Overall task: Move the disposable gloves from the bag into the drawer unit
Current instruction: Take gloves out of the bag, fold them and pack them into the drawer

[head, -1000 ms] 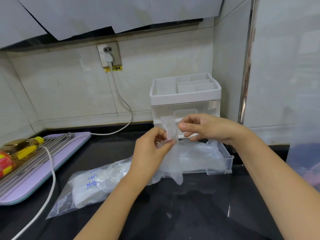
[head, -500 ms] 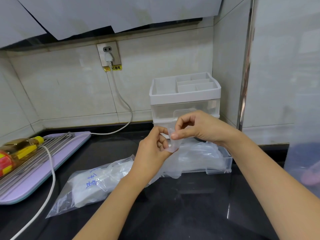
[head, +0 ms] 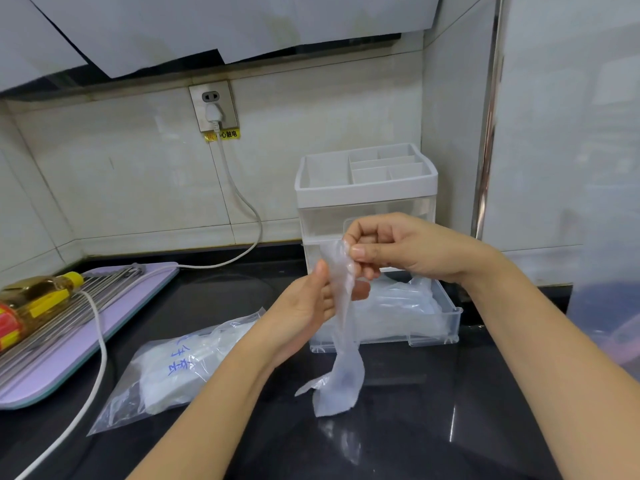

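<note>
A thin clear disposable glove (head: 341,368) hangs down in front of the drawer unit (head: 365,195). My right hand (head: 398,247) pinches its top end between thumb and fingers. My left hand (head: 311,306) holds the glove a little lower, thumb up against it. Behind them the bottom drawer (head: 434,327) is pulled out and holds a pile of clear gloves (head: 398,306). The zip bag (head: 173,368), with blue writing and a white stack of gloves inside, lies flat on the black counter to the left.
A lilac tray (head: 114,317) with metal rods and a yellow oil bottle (head: 38,299) sits at the far left. A white cable (head: 97,368) runs from the wall socket (head: 213,105) across the counter. A wall stands right of the drawer unit; a clear bag (head: 606,306) fills the right edge.
The glove, bunched between both hands before, now hangs stretched long. My right hand rose slightly with its top end; my left hand slid lower along it.
</note>
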